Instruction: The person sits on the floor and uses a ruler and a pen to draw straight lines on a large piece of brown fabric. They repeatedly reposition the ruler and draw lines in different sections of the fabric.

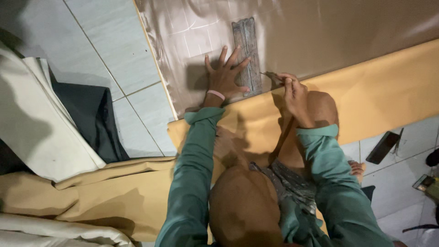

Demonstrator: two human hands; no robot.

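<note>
My left hand (225,77) presses flat with fingers spread on a worn metal ruler (247,52) that lies on a shiny taupe sheet (320,32) spread over the floor. My right hand (294,93) pinches a small thin tool (270,74), its tip touching the sheet just beside the ruler's right edge. A tan yellow fabric (388,87) lies folded under my wrists and knees. Both sleeves are green, and a pink band circles my left wrist.
Grey floor tiles (105,41) show at the left. Cream and dark cloths (68,119) are piled at the left, more tan fabric (105,196) below. A dark flat object (383,146) and a small device (424,182) lie on the tiles at right.
</note>
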